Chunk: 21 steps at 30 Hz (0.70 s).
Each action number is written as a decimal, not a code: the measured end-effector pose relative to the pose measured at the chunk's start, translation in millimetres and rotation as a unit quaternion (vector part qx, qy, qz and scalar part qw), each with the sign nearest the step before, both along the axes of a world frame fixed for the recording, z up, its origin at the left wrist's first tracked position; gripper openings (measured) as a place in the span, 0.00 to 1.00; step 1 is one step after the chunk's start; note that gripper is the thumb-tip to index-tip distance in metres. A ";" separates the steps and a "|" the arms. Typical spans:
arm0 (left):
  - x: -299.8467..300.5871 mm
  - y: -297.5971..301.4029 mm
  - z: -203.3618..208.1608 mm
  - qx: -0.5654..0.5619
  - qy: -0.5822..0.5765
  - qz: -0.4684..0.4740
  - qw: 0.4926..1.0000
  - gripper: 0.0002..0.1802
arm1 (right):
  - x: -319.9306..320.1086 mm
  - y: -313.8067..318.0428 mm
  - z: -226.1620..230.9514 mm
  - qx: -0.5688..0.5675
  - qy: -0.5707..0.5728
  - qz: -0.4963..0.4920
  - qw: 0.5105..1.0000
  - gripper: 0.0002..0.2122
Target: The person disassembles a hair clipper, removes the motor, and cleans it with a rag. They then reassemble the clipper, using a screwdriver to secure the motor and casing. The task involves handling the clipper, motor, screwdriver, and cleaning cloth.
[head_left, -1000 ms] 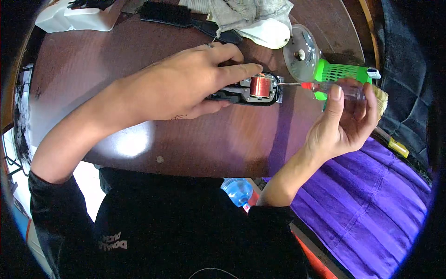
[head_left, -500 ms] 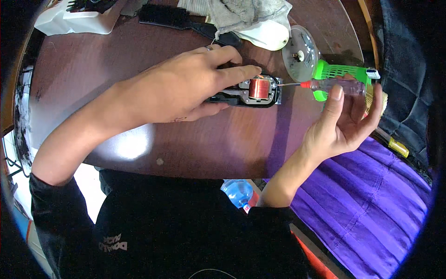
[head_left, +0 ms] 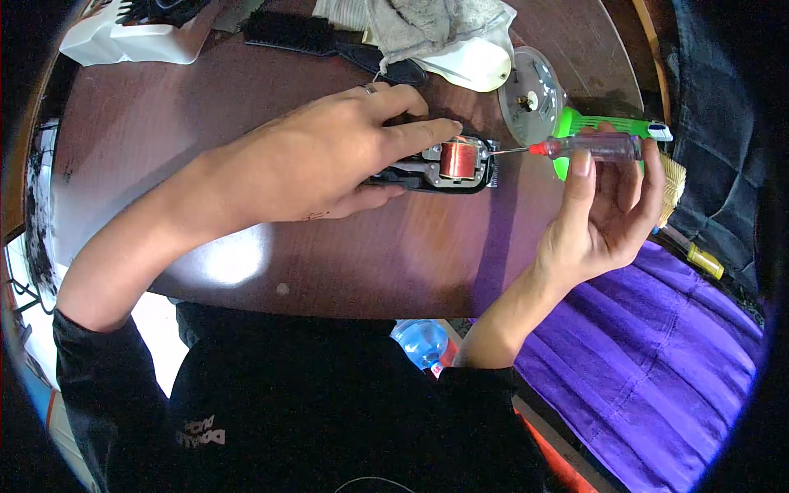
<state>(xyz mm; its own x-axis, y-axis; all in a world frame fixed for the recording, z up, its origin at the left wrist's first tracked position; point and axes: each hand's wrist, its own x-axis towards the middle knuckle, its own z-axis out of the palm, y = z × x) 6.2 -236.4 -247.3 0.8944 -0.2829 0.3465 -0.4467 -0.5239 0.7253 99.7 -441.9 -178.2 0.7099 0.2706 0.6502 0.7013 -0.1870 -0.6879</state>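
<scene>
An opened hair clipper (head_left: 431,174) lies over the table, its black housing uncovered and a copper coil (head_left: 458,160) showing inside. My left hand (head_left: 353,152) wraps round its body, fingertips beside the coil; the palm hides the clipper's rear part. A toothed blade (head_left: 493,164) shows at the clipper's right end. My right hand (head_left: 604,193) grips a screwdriver (head_left: 588,148) by its clear handle between thumb and fingers. The thin shaft, with a red collar at the handle, points left, and its tip meets the clipper near the blade end.
Along the far side are a white holder (head_left: 131,39), a black brush (head_left: 292,33), a grey cloth (head_left: 440,29), a white plastic piece (head_left: 477,64) and a clear round lid (head_left: 530,99). A green basket-like item (head_left: 563,123) sits behind my right hand. Purple cloth (head_left: 641,353) hangs at right.
My right hand's fingers have shifted slightly left and changed their hold on the screwdriver handle. The left hand and the clipper stay nearly where they were.
</scene>
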 end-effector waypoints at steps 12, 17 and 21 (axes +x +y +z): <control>-1.1 1.2 1.3 0.015 0.009 0.002 1.000 0.40 | 0.8 -1.9 1.0 -0.048 -0.002 0.055 0.997 0.24; -0.1 0.5 0.4 0.011 0.009 -0.002 1.000 0.40 | 3.0 -4.4 -3.9 -0.007 0.017 0.120 0.993 0.25; -0.9 0.9 0.5 0.004 0.008 -0.002 1.000 0.40 | 3.1 -0.3 -5.5 -0.082 0.011 0.134 0.988 0.22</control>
